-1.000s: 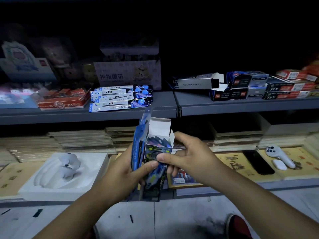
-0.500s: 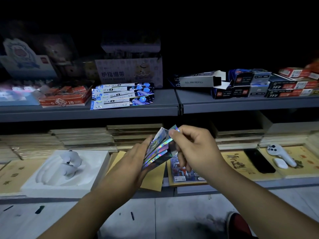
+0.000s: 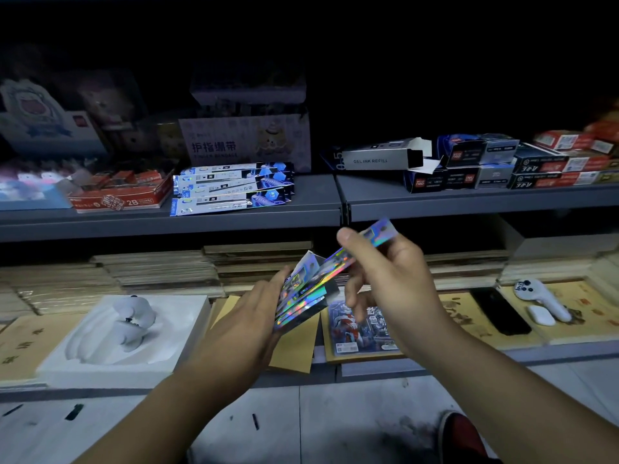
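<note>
My left hand (image 3: 248, 319) holds a fanned stack of shiny holographic cards (image 3: 301, 296) in front of the lower shelf. My right hand (image 3: 392, 279) pinches one holographic card (image 3: 361, 249) between thumb and fingers and lifts it up and to the right, its lower end still over the stack. Both hands are at the middle of the view. The fingers of my left hand behind the stack are hidden.
A grey upper shelf (image 3: 321, 199) carries blue pen packs (image 3: 231, 189), a red 2B box (image 3: 117, 195) and a gel ink refill box (image 3: 382, 159). Below lie a white foam tray (image 3: 187, 329), a picture book (image 3: 358, 333), a black phone (image 3: 499, 309) and a white controller (image 3: 539, 296).
The opened box seen a second ago is gone from my hands. My left hand now holds fanned cards, and my right hand has drawn one card up and to the right.
</note>
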Action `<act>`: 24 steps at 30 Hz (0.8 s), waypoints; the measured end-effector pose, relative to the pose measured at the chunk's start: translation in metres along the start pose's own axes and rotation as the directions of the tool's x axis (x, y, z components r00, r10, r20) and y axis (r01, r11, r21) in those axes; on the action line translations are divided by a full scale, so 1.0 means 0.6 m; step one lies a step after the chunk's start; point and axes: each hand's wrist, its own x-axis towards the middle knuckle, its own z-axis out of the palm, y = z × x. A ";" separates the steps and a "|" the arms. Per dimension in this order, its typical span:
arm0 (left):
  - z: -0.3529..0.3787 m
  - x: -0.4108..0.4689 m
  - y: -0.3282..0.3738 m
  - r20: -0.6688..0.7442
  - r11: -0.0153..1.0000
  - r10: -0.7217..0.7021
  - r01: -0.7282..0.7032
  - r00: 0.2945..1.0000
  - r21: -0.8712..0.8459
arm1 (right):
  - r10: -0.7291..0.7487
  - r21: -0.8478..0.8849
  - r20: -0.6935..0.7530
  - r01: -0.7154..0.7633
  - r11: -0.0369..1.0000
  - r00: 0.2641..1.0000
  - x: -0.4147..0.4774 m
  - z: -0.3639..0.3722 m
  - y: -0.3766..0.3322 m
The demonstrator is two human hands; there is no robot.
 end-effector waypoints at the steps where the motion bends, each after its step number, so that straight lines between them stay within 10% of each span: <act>1: 0.001 0.000 0.000 0.002 1.000 0.003 -0.003 1.000 0.007 | 0.029 -0.036 0.015 -0.029 0.999 0.999 0.000 0.002 0.001; 10: -0.014 0.001 -0.015 -0.032 0.914 -0.195 0.170 0.980 -0.368 | -0.144 0.054 -0.279 0.165 0.985 0.950 0.019 -0.033 -0.029; 24: -0.031 -0.004 0.023 0.030 0.867 -0.157 0.152 0.987 -0.475 | -0.386 -0.308 0.027 0.375 0.875 0.922 0.005 -0.029 -0.018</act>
